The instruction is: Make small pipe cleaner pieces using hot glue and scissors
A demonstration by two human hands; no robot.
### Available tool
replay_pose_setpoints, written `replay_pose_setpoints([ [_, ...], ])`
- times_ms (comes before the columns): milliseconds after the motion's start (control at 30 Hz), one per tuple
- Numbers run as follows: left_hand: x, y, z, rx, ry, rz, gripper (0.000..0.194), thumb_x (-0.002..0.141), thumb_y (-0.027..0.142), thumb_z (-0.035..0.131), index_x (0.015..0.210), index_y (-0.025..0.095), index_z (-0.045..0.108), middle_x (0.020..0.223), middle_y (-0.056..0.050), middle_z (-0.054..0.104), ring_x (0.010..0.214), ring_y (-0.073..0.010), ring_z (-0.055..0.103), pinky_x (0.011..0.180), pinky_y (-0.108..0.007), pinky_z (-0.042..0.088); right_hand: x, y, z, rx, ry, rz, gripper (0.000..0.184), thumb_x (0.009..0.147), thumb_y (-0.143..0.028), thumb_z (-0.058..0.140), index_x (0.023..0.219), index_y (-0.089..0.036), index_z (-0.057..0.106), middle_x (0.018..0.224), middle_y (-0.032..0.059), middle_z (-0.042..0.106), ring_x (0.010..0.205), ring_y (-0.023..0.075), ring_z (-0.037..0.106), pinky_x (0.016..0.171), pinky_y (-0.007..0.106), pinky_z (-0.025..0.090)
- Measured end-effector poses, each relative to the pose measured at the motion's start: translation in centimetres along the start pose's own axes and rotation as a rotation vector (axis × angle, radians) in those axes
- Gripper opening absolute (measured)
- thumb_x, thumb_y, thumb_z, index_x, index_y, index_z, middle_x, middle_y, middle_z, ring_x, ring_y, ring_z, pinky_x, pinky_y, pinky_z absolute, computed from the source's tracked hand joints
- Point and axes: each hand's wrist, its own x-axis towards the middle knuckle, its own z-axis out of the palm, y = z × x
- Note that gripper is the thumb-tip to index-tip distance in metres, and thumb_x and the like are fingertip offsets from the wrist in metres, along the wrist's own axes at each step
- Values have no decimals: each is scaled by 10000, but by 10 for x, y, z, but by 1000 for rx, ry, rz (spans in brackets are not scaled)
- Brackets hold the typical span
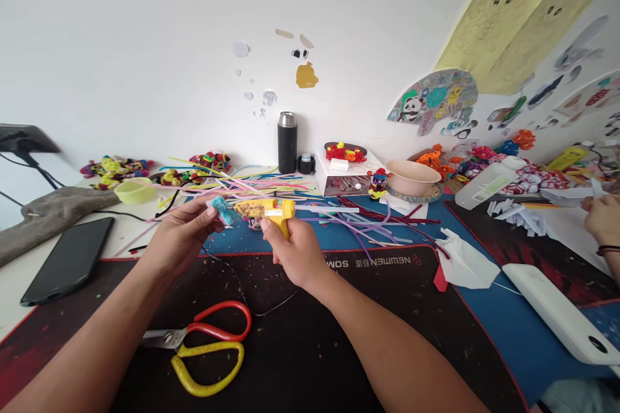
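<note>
My right hand (295, 248) is wrapped round the grip of a yellow glue gun (278, 208), with a whitish glue stick (329, 209) coming out of its back end. The stained nozzle end points left. Between the thumb and fingers of my left hand (186, 226) is a small turquoise fuzzy pipe-cleaner piece (225, 211), with some pink beside it. The nozzle is at this piece; whether the two touch I cannot tell. Below my hands lie scissors (213, 342) with one red and one yellow handle, partly behind my left forearm.
Many loose pipe cleaners (368, 222) lie across the back of the desk. A black thermos (287, 145), a white box (346, 171) and a beige bowl (411, 177) stand behind. A phone (68, 261) lies left; a white power bank (557, 313) and another person's hand (603, 222) are right.
</note>
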Motion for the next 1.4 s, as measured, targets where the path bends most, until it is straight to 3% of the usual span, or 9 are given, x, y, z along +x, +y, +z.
replay_pose_setpoints([
  [267,1,-1,-2,-11,23,-15,504,610,391,1034,1045,194,875,848,-40,799,650,-118,656,620,-199,577,-2,-2,0,-11,-24,-24,551,991,-703,533,724,-222,558,531,-15,568,504,141,584,555,265,422],
  [833,1,-1,-1,46,21,-10,408,580,418,1041,867,184,871,706,-25,749,610,-130,653,589,-205,538,-4,-5,0,-19,-21,-48,561,1002,-682,531,674,-228,541,511,-13,557,497,141,570,560,275,418],
  [1033,-1,2,1,10,16,4,456,613,395,1031,990,188,882,773,-30,773,616,-120,644,587,-203,539,-5,-7,0,-46,-34,-48,574,1003,-689,515,656,-232,524,506,-10,555,496,141,561,557,276,410],
  [1400,0,-2,-4,23,3,10,413,612,413,1033,926,194,875,769,-27,779,632,-122,663,601,-195,555,-3,-6,-1,-10,-10,-47,555,991,-675,546,668,-224,533,502,-24,546,478,130,568,546,263,417],
])
